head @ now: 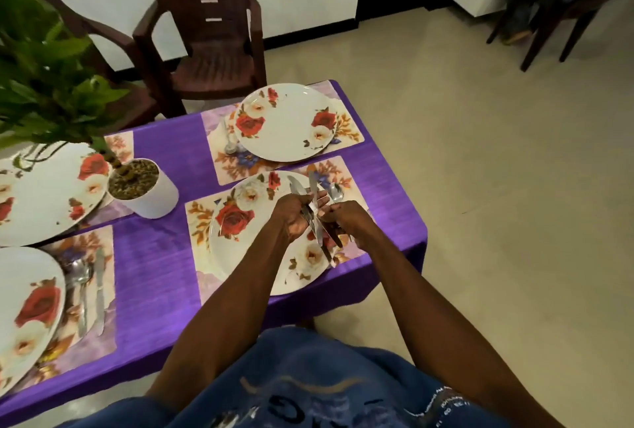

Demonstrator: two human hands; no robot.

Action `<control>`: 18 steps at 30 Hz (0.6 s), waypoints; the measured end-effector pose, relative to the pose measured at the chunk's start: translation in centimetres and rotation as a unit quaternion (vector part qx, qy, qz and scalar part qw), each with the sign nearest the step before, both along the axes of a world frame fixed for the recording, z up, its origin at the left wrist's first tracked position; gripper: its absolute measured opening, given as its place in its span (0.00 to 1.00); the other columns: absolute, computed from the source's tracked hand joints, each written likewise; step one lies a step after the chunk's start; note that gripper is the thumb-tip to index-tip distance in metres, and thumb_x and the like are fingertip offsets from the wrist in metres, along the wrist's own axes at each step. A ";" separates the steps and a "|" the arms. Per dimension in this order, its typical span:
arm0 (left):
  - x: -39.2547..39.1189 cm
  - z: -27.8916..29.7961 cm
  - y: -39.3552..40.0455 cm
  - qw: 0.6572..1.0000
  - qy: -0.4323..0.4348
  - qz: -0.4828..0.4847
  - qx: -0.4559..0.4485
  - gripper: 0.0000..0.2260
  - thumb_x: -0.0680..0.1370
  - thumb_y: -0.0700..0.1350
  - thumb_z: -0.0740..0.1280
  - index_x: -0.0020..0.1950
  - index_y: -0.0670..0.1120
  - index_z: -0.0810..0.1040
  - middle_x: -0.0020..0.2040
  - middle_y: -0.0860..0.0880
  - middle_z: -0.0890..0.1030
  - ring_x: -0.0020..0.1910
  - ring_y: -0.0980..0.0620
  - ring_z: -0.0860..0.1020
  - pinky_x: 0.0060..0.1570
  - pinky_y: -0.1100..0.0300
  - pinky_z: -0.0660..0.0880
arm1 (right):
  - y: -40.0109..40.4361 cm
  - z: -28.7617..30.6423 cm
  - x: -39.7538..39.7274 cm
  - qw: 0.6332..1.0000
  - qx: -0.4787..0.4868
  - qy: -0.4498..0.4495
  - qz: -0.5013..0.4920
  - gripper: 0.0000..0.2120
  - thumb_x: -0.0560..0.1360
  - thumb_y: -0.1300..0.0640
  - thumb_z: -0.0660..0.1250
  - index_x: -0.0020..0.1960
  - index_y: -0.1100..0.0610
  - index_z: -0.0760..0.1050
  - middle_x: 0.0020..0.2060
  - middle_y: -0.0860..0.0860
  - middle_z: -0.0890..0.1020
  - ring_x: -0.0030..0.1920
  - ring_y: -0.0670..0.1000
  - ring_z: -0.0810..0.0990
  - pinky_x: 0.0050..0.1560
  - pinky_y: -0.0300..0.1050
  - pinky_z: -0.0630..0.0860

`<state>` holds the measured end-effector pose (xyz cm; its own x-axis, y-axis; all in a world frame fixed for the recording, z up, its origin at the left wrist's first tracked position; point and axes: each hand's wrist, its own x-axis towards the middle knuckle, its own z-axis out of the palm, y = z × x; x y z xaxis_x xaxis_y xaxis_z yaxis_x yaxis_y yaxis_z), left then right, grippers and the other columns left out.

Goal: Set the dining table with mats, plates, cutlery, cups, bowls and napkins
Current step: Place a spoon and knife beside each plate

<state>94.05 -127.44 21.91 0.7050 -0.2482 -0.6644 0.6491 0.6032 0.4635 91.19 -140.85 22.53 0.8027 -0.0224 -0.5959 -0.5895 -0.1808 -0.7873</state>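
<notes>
Carefully: left hand (296, 218) grips the cutlery bundle (314, 218); right hand (343, 222) pinches one piece—slide it free, lay it right of the near plate (240, 242).

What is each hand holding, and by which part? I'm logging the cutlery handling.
The left hand holds a bunch of knives around their middle, blades pointing away. The right hand pinches one knife from that bunch near its handle end.

Above the near right plate (260, 239), the left hand (296, 216) grips a bunch of cutlery (314, 218); the right hand (343, 218) pinches one piece; a spoon (335, 191) lies just right.
</notes>
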 end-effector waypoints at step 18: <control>4.4 -2.5 -0.5 0.997 0.025 0.030 -0.063 0.14 0.81 0.31 0.51 0.62 0.30 0.71 0.62 0.32 0.76 0.65 0.34 0.73 0.71 0.42 0.65 | -5.1 -1.7 7.5 0.991 0.043 0.016 -0.126 0.06 0.76 0.68 0.65 0.47 0.61 0.79 0.33 0.53 0.81 0.31 0.49 0.78 0.29 0.38 0.75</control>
